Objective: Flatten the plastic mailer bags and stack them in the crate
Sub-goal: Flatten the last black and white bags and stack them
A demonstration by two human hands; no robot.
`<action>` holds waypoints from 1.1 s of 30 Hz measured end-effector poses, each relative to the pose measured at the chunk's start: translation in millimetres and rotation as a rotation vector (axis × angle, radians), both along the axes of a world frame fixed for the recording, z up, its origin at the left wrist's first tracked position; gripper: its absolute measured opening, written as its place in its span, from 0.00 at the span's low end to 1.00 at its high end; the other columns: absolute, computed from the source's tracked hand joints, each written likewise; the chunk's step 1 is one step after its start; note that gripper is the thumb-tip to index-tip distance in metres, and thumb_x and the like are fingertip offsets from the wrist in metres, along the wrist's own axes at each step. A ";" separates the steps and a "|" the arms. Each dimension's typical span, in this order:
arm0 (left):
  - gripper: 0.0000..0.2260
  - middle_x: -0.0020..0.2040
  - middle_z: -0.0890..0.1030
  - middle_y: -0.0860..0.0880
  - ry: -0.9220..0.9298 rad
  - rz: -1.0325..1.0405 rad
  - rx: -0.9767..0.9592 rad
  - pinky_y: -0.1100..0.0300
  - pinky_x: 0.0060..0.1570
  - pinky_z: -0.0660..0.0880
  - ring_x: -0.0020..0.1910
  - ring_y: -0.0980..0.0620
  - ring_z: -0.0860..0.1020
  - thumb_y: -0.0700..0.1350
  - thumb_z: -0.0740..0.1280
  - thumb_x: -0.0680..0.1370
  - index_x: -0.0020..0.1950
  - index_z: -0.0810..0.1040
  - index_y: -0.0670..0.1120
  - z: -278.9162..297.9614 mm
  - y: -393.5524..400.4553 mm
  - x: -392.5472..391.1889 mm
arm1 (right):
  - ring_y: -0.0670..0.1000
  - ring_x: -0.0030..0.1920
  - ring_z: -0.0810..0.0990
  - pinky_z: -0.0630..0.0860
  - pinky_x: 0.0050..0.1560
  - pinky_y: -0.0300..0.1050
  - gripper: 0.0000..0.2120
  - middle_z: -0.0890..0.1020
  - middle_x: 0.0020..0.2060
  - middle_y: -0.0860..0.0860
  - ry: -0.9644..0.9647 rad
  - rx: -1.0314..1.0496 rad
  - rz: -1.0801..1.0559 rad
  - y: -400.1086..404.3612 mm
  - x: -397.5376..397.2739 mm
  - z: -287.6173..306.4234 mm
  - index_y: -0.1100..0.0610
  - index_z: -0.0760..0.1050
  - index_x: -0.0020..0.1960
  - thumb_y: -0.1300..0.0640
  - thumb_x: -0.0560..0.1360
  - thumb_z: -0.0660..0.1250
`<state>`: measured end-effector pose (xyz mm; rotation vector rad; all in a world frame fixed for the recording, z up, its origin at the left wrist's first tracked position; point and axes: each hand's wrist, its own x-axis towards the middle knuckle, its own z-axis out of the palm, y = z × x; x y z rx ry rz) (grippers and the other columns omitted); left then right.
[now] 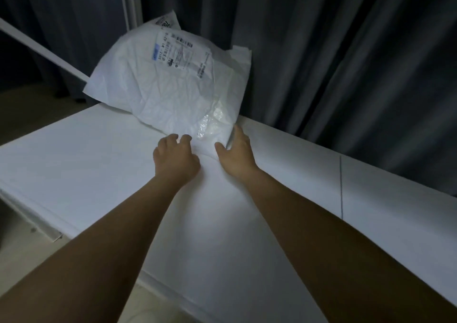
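1. Mailer bag (pixel 170 85): white, crumpled, labelled; lies on the white table (pixel 86 154), leaning against the grey curtain (pixel 321 50).
2. Left hand (pixel 176 158): at the bag's near edge, fingers curled on it.
3. Right hand (pixel 237 154): at the bag's near right corner, fingers extended, touching.

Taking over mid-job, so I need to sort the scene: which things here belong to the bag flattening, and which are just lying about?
Part of the job:
- white mailer bags, piled at the table's far edge
- left hand, at the pile's near edge
- right hand, at its near corner

Just there:
- white table
- dark curtain

No crate is in view.
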<state>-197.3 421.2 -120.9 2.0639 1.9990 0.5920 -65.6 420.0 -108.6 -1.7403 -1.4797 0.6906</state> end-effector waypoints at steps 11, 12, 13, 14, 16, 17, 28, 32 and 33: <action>0.30 0.75 0.53 0.38 -0.065 0.021 0.110 0.45 0.70 0.56 0.74 0.38 0.53 0.42 0.64 0.76 0.76 0.57 0.43 -8.2 21.4 2.1 | 0.52 0.52 0.75 0.70 0.49 0.40 0.29 0.75 0.56 0.52 0.380 0.021 -0.215 38.3 2.4 5.4 0.55 0.61 0.71 0.65 0.73 0.66; 0.31 0.76 0.52 0.38 -0.078 0.019 0.124 0.44 0.70 0.55 0.74 0.38 0.52 0.41 0.64 0.75 0.76 0.56 0.43 -5.2 16.0 3.4 | 0.51 0.50 0.75 0.70 0.48 0.40 0.27 0.75 0.53 0.51 0.417 0.030 -0.221 28.3 5.8 6.3 0.55 0.62 0.69 0.65 0.72 0.66; 0.32 0.76 0.52 0.38 -0.089 0.013 0.143 0.44 0.71 0.54 0.75 0.38 0.51 0.41 0.64 0.75 0.76 0.55 0.43 -4.0 11.3 4.4 | 0.51 0.50 0.75 0.71 0.48 0.41 0.26 0.75 0.52 0.50 0.444 0.030 -0.229 19.2 8.7 7.1 0.55 0.64 0.68 0.64 0.72 0.66; 0.32 0.76 0.52 0.38 -0.098 -0.001 0.152 0.43 0.71 0.54 0.75 0.38 0.51 0.40 0.64 0.74 0.76 0.55 0.43 -0.5 3.2 6.8 | 0.52 0.51 0.76 0.72 0.49 0.42 0.25 0.76 0.52 0.50 0.463 0.025 -0.243 6.7 14.1 9.5 0.55 0.65 0.67 0.64 0.72 0.66; 0.33 0.76 0.52 0.37 -0.114 -0.044 0.154 0.42 0.71 0.53 0.75 0.37 0.51 0.37 0.64 0.73 0.76 0.56 0.42 5.0 -19.6 15.1 | 0.51 0.52 0.77 0.74 0.51 0.43 0.24 0.77 0.53 0.50 0.485 0.015 -0.277 -26.7 31.1 13.6 0.54 0.68 0.66 0.63 0.72 0.66; 0.33 0.75 0.53 0.36 -0.122 -0.062 0.161 0.42 0.71 0.53 0.75 0.36 0.52 0.36 0.64 0.72 0.76 0.56 0.42 7.3 -31.4 19.7 | 0.51 0.52 0.77 0.75 0.54 0.44 0.23 0.78 0.53 0.50 0.486 0.006 -0.293 -44.3 41.2 16.0 0.54 0.69 0.66 0.63 0.72 0.66; 0.33 0.76 0.51 0.37 -0.101 -0.274 0.082 0.45 0.72 0.52 0.75 0.38 0.51 0.40 0.64 0.75 0.77 0.54 0.44 57.6 -182.4 113.8 | 0.53 0.50 0.74 0.74 0.46 0.44 0.28 0.73 0.56 0.54 0.349 -0.158 -0.452 -266.5 193.0 43.7 0.55 0.61 0.67 0.69 0.71 0.64; 0.32 0.77 0.50 0.40 -0.078 -0.371 0.115 0.47 0.73 0.50 0.75 0.41 0.50 0.42 0.62 0.76 0.77 0.52 0.46 82.5 -244.5 167.9 | 0.52 0.55 0.71 0.72 0.57 0.49 0.37 0.69 0.58 0.51 0.256 -0.223 -0.495 -363.2 249.8 49.8 0.52 0.54 0.74 0.71 0.70 0.64; 0.32 0.76 0.50 0.40 -0.083 -0.367 0.130 0.46 0.73 0.50 0.75 0.41 0.51 0.43 0.62 0.75 0.77 0.53 0.46 83.0 -245.2 172.3 | 0.53 0.56 0.70 0.72 0.59 0.50 0.38 0.69 0.59 0.52 0.254 -0.245 -0.495 -367.3 256.7 46.1 0.52 0.53 0.75 0.71 0.70 0.64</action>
